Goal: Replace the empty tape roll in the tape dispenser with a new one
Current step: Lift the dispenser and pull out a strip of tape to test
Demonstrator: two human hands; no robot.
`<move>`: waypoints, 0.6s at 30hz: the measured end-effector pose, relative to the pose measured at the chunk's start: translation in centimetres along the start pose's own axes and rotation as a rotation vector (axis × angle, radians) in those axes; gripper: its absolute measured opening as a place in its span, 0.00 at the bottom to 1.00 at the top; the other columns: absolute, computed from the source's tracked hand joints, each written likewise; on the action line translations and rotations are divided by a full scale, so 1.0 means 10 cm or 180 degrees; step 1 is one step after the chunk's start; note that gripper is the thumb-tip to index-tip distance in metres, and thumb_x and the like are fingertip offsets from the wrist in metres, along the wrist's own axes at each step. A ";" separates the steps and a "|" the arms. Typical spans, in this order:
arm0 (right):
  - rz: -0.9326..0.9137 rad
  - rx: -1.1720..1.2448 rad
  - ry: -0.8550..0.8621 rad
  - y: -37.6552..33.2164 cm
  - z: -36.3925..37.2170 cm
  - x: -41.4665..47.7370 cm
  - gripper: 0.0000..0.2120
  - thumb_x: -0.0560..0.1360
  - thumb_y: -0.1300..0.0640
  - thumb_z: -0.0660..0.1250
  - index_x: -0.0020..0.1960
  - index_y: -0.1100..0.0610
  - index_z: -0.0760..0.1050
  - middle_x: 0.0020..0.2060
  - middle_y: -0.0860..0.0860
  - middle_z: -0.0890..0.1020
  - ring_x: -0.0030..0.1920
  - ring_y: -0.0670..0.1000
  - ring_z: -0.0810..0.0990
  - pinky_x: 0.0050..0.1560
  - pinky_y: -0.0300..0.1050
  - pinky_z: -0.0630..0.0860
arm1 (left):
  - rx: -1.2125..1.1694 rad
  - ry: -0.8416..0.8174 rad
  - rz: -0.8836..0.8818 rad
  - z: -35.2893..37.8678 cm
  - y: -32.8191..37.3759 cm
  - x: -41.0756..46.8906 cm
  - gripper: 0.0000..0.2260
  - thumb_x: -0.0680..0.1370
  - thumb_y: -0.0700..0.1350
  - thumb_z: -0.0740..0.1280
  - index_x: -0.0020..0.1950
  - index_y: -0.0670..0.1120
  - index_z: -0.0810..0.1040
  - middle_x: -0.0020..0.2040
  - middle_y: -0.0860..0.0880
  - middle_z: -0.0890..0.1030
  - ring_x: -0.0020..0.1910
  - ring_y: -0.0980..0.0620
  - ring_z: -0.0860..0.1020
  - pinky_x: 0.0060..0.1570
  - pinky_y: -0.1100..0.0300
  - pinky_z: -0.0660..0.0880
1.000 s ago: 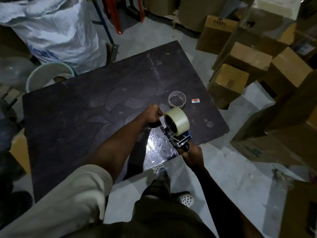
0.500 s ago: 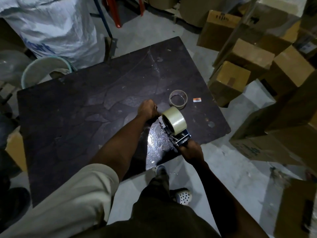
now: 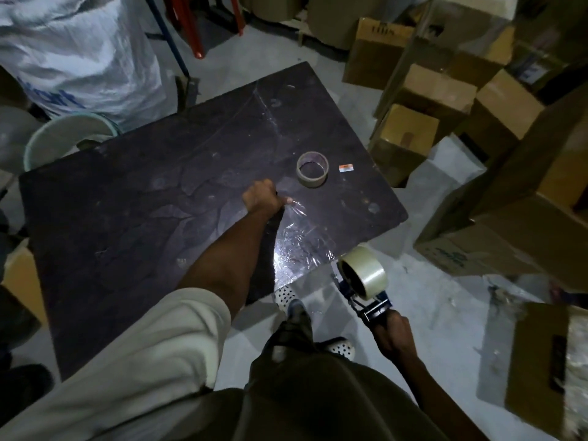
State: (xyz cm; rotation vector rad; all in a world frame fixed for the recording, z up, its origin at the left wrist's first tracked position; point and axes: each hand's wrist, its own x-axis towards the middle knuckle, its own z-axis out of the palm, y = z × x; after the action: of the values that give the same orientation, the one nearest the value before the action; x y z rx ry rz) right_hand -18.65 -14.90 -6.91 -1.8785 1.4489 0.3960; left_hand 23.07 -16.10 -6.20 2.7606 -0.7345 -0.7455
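Evidently testing the fresh roll: the left hand [image 3: 261, 200] pins the tape's free end [image 3: 294, 206] to the table [image 3: 127, 202], fingers closed on it; the right hand [image 3: 393, 334] grips the tape dispenser [image 3: 366, 299], new roll [image 3: 362, 272] mounted, beyond the edge. Next likely calls for tearing off.

A dark table [image 3: 127, 218] stands on a pale concrete floor [image 3: 439, 313], its top scuffed and cracked-looking. A small orange and white sticker [image 3: 346, 168] lies near its far right corner. Beyond the table's left side sits a pale green bucket [image 3: 47, 138], with a big white woven sack [image 3: 79, 52] behind it. Red chair legs [image 3: 191, 27] show at the top. Brown cardboard boxes [image 3: 439, 87] crowd the right side.
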 end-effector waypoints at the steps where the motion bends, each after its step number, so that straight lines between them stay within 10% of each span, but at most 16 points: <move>1: 0.0000 0.0014 0.0009 0.02 0.01 -0.01 0.10 0.76 0.58 0.71 0.37 0.58 0.76 0.35 0.56 0.83 0.35 0.57 0.80 0.35 0.46 0.72 | 0.0052 0.0026 0.0003 0.01 0.02 -0.04 0.28 0.68 0.68 0.74 0.54 0.46 0.82 0.56 0.41 0.83 0.58 0.40 0.81 0.52 0.53 0.75; 13: 0.0032 0.0417 0.0066 0.01 0.11 -0.04 0.14 0.70 0.44 0.64 0.34 0.54 0.73 0.35 0.57 0.81 0.40 0.63 0.82 0.40 0.50 0.75 | -0.1118 0.0255 0.0227 0.48 -0.10 -0.97 0.11 0.75 0.51 0.69 0.36 0.48 0.74 0.37 0.45 0.83 0.38 0.43 0.81 0.41 0.55 0.77; 18: 0.0678 0.0660 -0.0242 0.65 0.41 -0.13 0.17 0.67 0.28 0.64 0.48 0.37 0.77 0.46 0.53 0.86 0.47 0.60 0.85 0.43 0.51 0.80 | -0.1222 0.0366 0.0143 0.49 -0.33 -1.11 0.08 0.74 0.47 0.70 0.37 0.46 0.76 0.33 0.49 0.79 0.36 0.46 0.80 0.39 0.57 0.74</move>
State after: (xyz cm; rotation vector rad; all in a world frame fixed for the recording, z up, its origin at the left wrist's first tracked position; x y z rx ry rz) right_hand -24.36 -11.82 -11.26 -1.5366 1.5800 0.3968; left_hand 13.63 -7.84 -6.70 2.4087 -0.5607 -0.6357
